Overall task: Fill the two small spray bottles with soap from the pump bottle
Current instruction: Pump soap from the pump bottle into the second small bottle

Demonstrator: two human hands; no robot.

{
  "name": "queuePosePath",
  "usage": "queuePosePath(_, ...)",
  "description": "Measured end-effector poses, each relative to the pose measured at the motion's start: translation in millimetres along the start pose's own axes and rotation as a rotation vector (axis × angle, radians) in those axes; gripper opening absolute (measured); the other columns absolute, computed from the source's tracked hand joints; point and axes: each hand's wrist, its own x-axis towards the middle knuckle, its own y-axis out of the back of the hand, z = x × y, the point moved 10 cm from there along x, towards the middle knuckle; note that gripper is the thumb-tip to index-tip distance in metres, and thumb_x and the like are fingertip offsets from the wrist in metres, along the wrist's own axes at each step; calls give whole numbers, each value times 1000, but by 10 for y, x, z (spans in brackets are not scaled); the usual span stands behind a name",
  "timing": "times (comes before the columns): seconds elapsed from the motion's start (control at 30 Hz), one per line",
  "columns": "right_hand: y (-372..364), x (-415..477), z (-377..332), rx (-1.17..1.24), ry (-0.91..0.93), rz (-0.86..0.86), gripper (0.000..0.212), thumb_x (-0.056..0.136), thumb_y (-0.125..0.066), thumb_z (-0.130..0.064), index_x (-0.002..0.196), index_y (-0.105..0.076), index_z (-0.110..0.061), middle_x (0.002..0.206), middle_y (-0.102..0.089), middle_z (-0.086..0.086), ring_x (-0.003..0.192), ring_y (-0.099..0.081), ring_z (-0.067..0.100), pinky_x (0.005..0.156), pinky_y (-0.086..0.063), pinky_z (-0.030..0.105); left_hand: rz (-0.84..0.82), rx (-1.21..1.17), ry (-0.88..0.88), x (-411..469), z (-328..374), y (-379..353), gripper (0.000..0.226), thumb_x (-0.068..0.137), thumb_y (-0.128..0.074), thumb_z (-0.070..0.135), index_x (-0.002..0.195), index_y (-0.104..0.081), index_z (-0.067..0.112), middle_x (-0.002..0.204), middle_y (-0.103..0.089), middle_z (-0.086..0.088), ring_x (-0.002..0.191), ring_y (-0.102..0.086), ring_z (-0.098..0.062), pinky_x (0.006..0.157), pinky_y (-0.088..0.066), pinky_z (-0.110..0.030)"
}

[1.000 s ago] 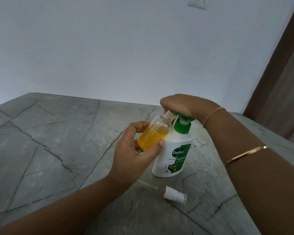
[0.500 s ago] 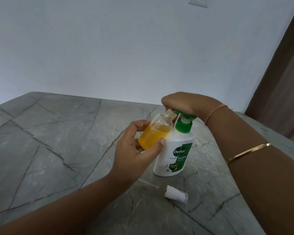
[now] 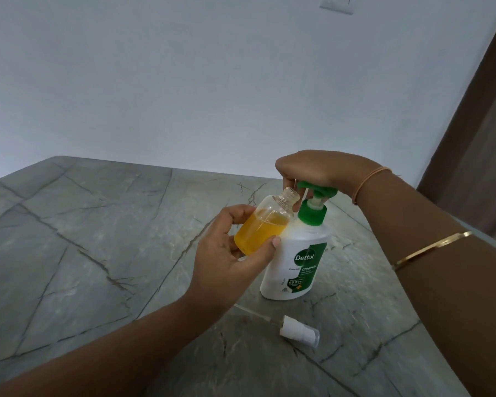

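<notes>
A: Worth watching the small spray bottle (image 3: 272,209) first. Gripped in the left hand (image 3: 226,253), thumb and fingers curled round its body, lifted clear of the table (image 3: 98,239), tilted with the open neck (image 3: 289,195) up beside the nozzle (image 3: 301,185) of the pump head (image 3: 317,191). Roughly half full of orange soap (image 3: 258,233).

B: Such a narrow neck, though. Easy to miss with a fast squirt, then soap down the outside and onto the fingers. Slippery grip after that, and likely a drop onto the stone.

A: Possible to overfill as well. Hard to judge the level at that tilt.

B: Now the right hand (image 3: 318,170). Laid over the pump head, fingers bent down over its front, hiding part of the nozzle. Hard to aim with the outlet covered.

A: Then the pump bottle (image 3: 295,262) itself. Standing toward the right edge of the surface, with no hand round its body. Pressed off-centre, liable to tip or skid toward that edge.

B: Mind the spray cap (image 3: 298,332) too, lying with its thin tube (image 3: 252,312) closer to the near edge, just in front of the pump bottle. Within reach of a forearm sweep, or of drips.

A: No sign of a second spray bottle anywhere on the surface.
</notes>
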Motion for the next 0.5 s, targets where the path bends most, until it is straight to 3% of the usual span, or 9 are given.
queuePosePath(0.17, -39, 4, 3, 47, 20, 11, 27, 88, -36, -23, 64, -47, -14, 57, -61, -4, 28, -43, 3, 35, -32, 12, -4, -34, 10, -1, 0, -1, 42, 68, -67, 49, 104, -53, 33, 104, -61, 3, 81, -66, -18, 60, -56, -27)
queuePosePath(0.3, -85, 11, 15, 40, 30, 16, 32, 89, -35, -23, 60, -45, -16, 30, -47, -13, 22, -37, -2, 36, -30, 16, -13, -59, 24, -10, -19, -14, 46, 67, -67, 49, 106, -52, 30, 105, -61, 1, 83, -66, -20, 61, -55, -26)
queuePosePath(0.5, -49, 15, -9, 50, 33, 30, 30, 89, -37, -25, 63, -47, -16, 42, -53, -10, 27, -41, 0, 35, -31, 13, -30, -44, 22, -24, -14, -46, 49, 68, -65, 51, 109, -51, 27, 106, -60, 3, 82, -66, -15, 60, -55, -25)
